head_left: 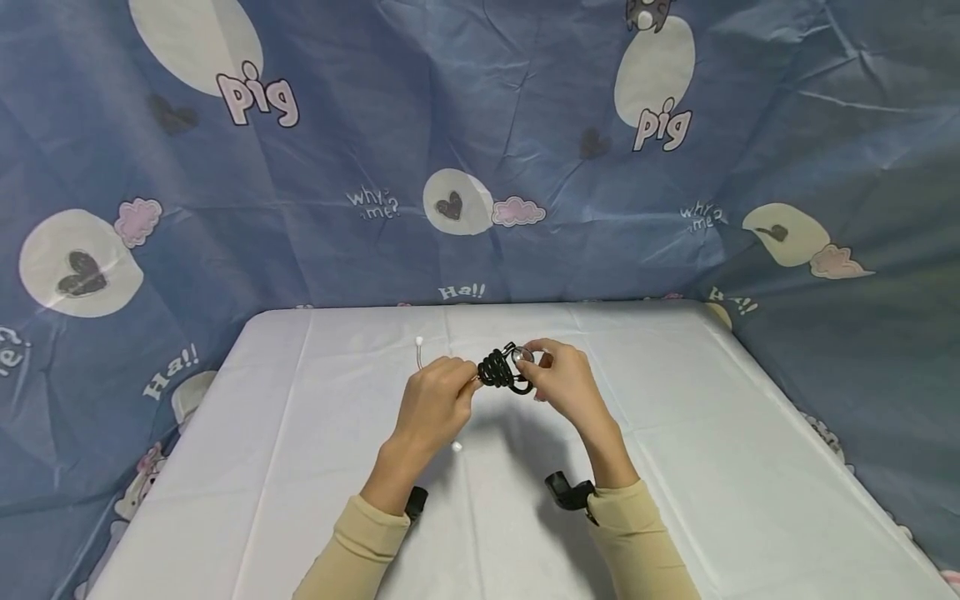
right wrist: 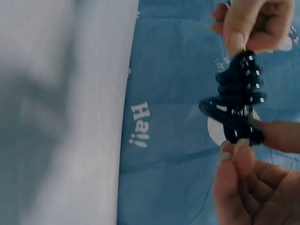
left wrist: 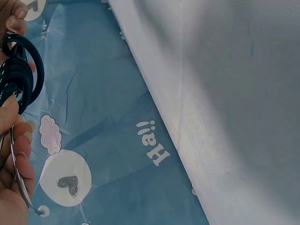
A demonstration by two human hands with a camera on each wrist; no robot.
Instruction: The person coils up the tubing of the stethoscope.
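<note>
A stethoscope is held up over the white table, its black tubing (head_left: 495, 368) wound in several tight turns. My left hand (head_left: 437, 400) grips the metal ear tubes, and a white eartip (head_left: 419, 341) sticks out beyond the knuckles. A second white eartip (head_left: 457, 447) shows below that hand. With thumb and fingers, my right hand (head_left: 567, 383) pinches the round metal chestpiece (head_left: 522, 357) end. In the left wrist view a loop of tubing (left wrist: 38, 70) stands out from the coil. The right wrist view shows the coil (right wrist: 239, 84) between both hands.
The white-covered table (head_left: 337, 467) spreads beneath both arms. Behind it and along its sides hangs a blue printed cloth (head_left: 525, 108). A black wrist camera (head_left: 567, 492) sits by the right sleeve, another black device (head_left: 417, 502) by the left.
</note>
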